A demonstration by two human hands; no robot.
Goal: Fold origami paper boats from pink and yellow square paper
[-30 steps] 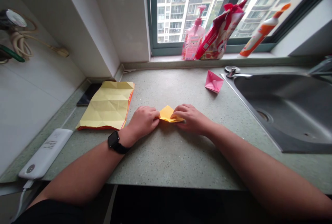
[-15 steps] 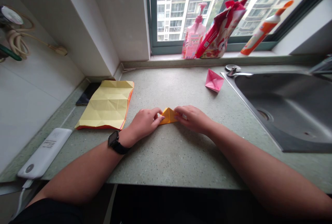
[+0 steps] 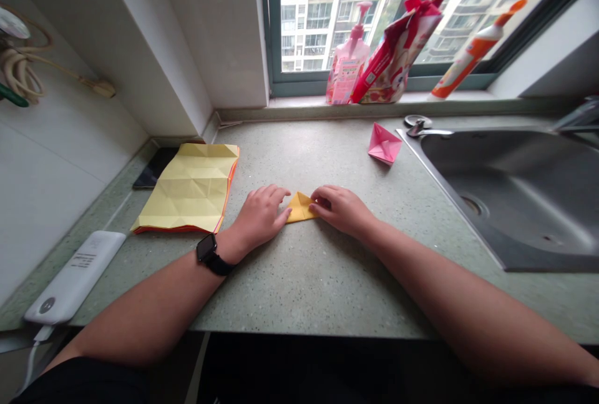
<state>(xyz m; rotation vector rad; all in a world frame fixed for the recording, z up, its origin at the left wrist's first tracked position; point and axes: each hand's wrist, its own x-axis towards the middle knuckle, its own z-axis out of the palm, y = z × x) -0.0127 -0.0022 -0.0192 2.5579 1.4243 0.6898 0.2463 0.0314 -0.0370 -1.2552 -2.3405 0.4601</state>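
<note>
A small folded piece of orange-yellow paper [image 3: 300,206] lies flat on the speckled grey-green counter [image 3: 318,266]. My left hand [image 3: 259,215], with a black watch on its wrist, has its fingers stretched flat beside the paper's left edge, fingertips touching it. From the right, my right hand [image 3: 340,207] presses curled fingers down on the paper's right corner. Both forearms rest across the counter's front edge.
A stack of creased yellow and orange sheets [image 3: 189,187] lies at the left, over a dark phone [image 3: 152,170]. A white power bank [image 3: 75,276] sits near the front left. A pink folded paper shape [image 3: 384,143] lies by the steel sink [image 3: 515,185]. Bottles and a red pouch [image 3: 397,48] stand on the windowsill.
The paper went from a wider raised flap to a smaller flat triangle pressed on the counter. My left fingers have uncurled and now lie flat.
</note>
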